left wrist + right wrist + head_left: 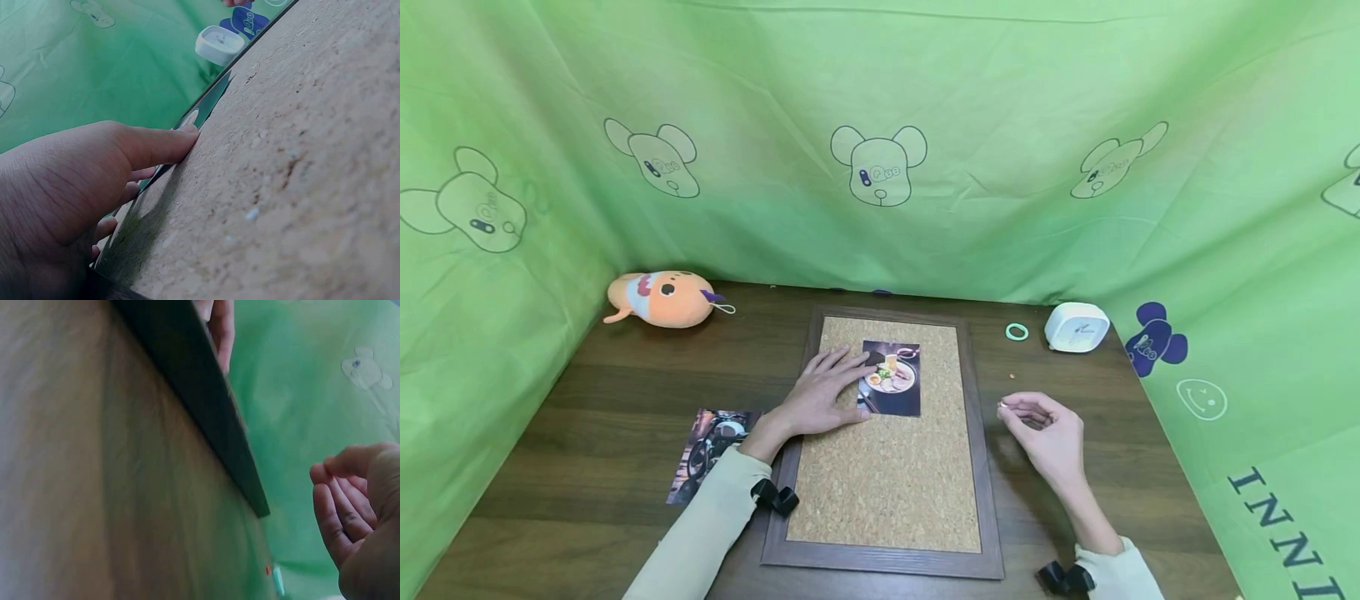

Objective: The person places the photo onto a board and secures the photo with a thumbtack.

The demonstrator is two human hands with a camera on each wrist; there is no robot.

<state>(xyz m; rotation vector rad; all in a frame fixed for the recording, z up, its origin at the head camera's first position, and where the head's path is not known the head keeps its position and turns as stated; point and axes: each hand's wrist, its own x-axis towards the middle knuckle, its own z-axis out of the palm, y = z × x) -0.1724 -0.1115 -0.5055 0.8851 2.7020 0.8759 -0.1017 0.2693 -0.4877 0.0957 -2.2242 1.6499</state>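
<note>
A framed corkboard [883, 492] lies on the table with a photo of a bowl of food [902, 396] on its upper half. My left hand [823, 396] rests over the photo's left side, fingers spread and thumb at its lower left edge; in the left wrist view, the thumb [165, 145] presses the photo's edge against the cork. To the right of the frame, my right hand [1048, 433] is raised, thumb and forefinger pinching a tiny pale thing [1002, 406] whose kind I cannot tell. Under my left forearm lies a motorcycle photo [700, 454], partly hidden by the sleeve.
An orange plush toy [677, 298] lies at the back left. At the back right are a mint-green ring [1017, 332] and a white rounded case [1077, 327]. A tiny orange speck-like item [1012, 376] lies beside the frame. Green cloth [760, 208] surrounds the table's back and sides.
</note>
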